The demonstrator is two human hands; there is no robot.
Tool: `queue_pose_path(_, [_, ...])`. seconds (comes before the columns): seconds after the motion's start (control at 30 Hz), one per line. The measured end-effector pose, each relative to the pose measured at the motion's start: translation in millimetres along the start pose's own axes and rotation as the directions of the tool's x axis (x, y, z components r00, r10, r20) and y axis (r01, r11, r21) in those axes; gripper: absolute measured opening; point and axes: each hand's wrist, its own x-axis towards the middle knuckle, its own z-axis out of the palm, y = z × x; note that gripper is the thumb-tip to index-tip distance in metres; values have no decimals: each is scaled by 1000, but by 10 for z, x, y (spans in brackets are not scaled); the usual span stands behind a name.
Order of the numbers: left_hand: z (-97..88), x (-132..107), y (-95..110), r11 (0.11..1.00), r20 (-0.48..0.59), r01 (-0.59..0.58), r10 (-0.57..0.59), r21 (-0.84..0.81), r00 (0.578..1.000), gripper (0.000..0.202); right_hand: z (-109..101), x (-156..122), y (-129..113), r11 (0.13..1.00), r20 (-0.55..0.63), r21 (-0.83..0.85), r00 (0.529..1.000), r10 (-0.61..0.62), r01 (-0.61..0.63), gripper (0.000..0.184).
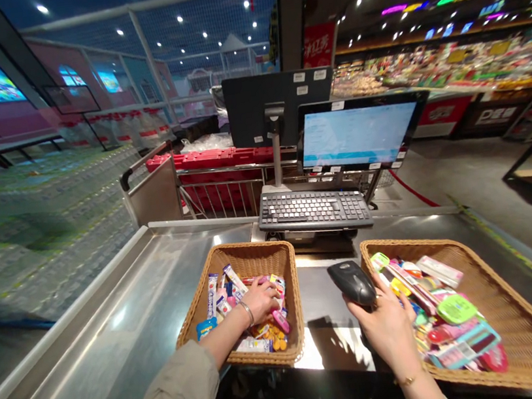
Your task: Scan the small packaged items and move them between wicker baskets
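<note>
My right hand is wrapped around a black handheld barcode scanner, held between the two baskets with its head pointing up and left. My left hand reaches into the left wicker basket, its fingers curled down among small packets; what they grip is hidden. Around it lie white-and-blue stick packets, a blue packet, a pink item and a packet of orange-yellow pieces. Beside my right hand, the right wicker basket holds a mixed pile, including a bright green container.
Behind the baskets on the metal counter stand a black keyboard, a lit screen and a second monitor facing away. A shopping cart is beyond. Stacked wrapped bottles line the left side.
</note>
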Motion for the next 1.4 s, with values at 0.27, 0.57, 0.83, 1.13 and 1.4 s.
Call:
queue_pose_path(0.27, [-244,-33,-64,977,-115,200,-208,-81,971,14,-1,-24,38,998,-15,-28,999,-50,50,34])
queue_pose_path(0.57, [-645,-101,-12,879,-399,450,-475,-160,785,17,-41,0,18,997,-60,-50,997,-54,52,33])
queue_pose_path(0.83, [-810,-77,191,857,-592,485,-486,-177,642,17,-90,12,-18,995,-39,-38,995,-94,93,30])
queue_pose_path(1.13, [-874,215,435,863,-726,477,-436,-170,531,15,-159,21,-96,990,36,-31,990,-137,138,24])
queue_pose_path(1.4, [-868,449,551,865,-760,467,-428,-186,490,17,-191,29,-157,991,71,1,988,-135,135,21])
